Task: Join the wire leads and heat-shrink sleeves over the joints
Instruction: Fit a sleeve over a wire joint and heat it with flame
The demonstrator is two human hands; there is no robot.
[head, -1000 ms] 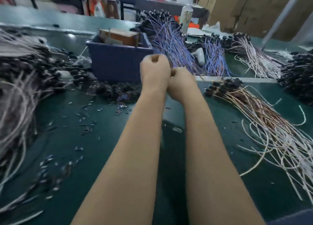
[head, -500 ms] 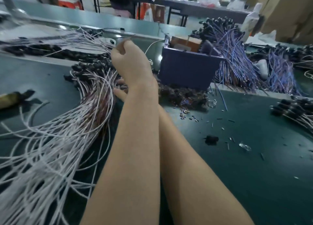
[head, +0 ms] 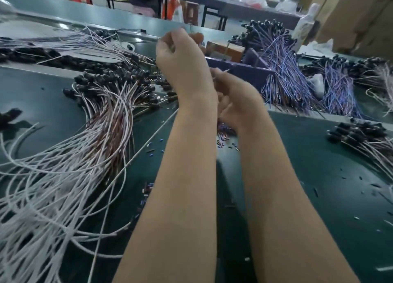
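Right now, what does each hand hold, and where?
Right hand pinches a wire lead near its end, tip poking out. Left hand is curled; its hold is too blurred to tell.

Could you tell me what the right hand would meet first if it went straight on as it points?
Probably the purple bin just beyond the right hand; depth is unclear and the hand is raised, so it may pass over the rim.

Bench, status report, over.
Left hand raised, curled, grip unclear. Right hand pinches thin pale wire lead. Close behind them, purple plastic bin.
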